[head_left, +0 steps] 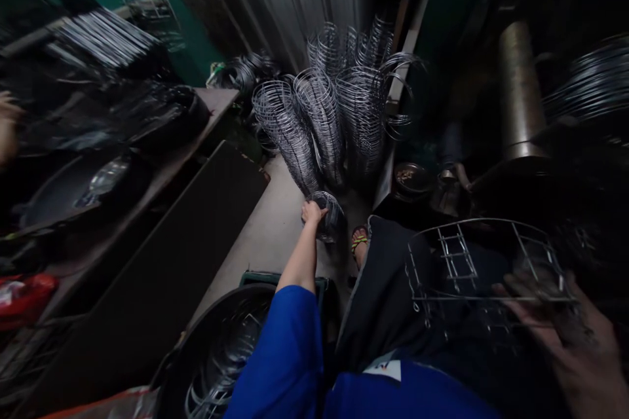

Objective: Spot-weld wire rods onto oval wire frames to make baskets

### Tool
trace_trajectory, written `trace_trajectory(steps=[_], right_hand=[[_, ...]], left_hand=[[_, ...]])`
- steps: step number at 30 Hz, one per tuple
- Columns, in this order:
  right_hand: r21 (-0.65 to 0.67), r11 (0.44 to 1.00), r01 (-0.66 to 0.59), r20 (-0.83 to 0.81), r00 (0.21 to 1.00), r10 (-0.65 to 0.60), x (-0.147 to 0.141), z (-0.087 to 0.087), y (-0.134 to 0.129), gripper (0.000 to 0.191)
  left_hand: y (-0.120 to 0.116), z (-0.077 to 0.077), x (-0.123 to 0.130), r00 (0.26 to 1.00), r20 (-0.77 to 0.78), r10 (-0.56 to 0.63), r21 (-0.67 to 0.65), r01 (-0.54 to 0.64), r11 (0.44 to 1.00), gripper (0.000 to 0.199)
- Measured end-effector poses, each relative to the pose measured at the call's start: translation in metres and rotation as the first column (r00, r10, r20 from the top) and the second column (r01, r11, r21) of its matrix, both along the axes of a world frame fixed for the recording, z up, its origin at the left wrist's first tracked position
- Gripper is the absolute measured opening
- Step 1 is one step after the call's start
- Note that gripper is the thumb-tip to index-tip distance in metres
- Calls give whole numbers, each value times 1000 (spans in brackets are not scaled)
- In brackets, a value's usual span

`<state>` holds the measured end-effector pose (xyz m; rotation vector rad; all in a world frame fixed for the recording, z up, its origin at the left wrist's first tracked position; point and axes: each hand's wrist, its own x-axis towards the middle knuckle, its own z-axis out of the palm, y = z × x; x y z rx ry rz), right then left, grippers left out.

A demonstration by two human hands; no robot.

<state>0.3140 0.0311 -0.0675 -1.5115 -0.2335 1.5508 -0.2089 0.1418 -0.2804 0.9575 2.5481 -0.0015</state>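
My left hand [313, 211] reaches down in front of me, its fingers closed at the rim of a short stack of wire rings [331, 221] on the floor. How many rings the fingers grip is too small to tell. Behind it lean tall stacks of wire rings [319, 121]. At the right, my right hand [574, 330] is blurred and holds a curved wire frame [458, 260] with small ladder-like crosspieces and loops. The frame is over my dark trousers, and part of the hand shows through its wires.
A black tub [196, 353] with bent wire pieces stands at lower left. A dark panel [196, 242] runs along the left bench. A metal cylinder [521, 91] and a coil of wire [590, 82] are at the right. Another person's hand [7, 124] shows at the left edge.
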Motion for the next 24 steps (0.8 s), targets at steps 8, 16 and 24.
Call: trace_trajectory(steps=[8,16,24], right_hand=[[-2,999,-40,-14,999,40,-10,-44,-27,41],[-121,836,-534,218,808,548,16,-56,-71,42],[48,651,-758,993,104,48,80,49,66,28]], left_hand=[[0,60,17,998,-57,-39,127,46,991,59],[117,257,108,735,-493,-466,659,665,351,50],[182,327,205,426,-638,-642,177,892,416,42]])
